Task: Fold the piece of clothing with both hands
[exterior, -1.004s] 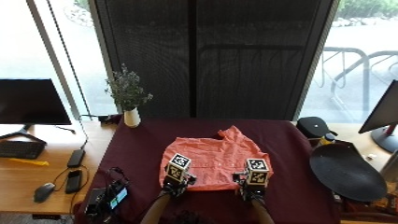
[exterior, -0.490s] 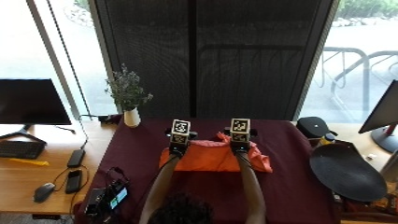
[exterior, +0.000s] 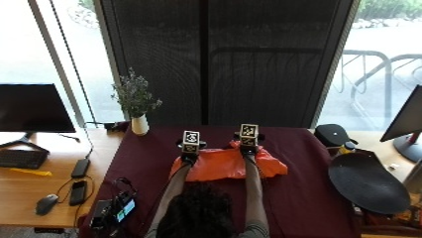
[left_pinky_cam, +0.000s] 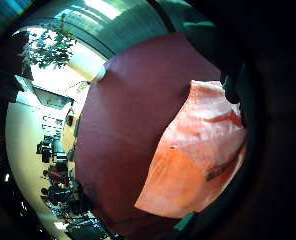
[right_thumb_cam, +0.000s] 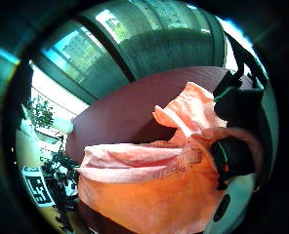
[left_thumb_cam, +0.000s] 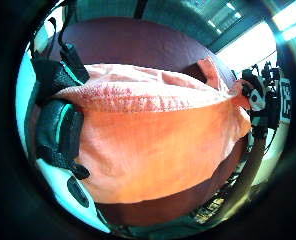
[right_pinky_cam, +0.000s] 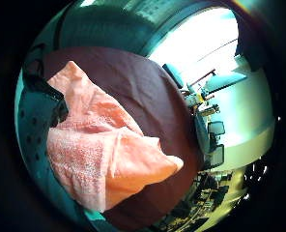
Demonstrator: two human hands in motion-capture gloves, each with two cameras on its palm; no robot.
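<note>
An orange garment (exterior: 224, 167) lies folded on the maroon tablecloth (exterior: 296, 198), a short way in front of the person. My left hand (exterior: 190, 149) holds the garment's far left edge and my right hand (exterior: 248, 144) its far right edge. The left thumb side palm view has the garment (left_thumb_cam: 153, 150) spread wide, with gloved fingers (left_thumb_cam: 58, 132) curled round its doubled edge. Gloved fingers (right_thumb_cam: 232, 156) pinch the garment (right_thumb_cam: 154, 195) in the right thumb side palm view too. A loose sleeve (right_thumb_cam: 188, 107) sticks out past the fold.
A white vase with a plant (exterior: 138, 124) stands at the table's far left corner. A black round pad (exterior: 366, 181) and a dark case (exterior: 333, 134) lie at the right. A small device with cables (exterior: 113, 210) sits at the near left edge. A monitor (exterior: 33, 106) stands on the side desk.
Both hands have gone from the near edge of the garment to its far side, carrying the cloth over. The garment now lies shorter and doubled.
</note>
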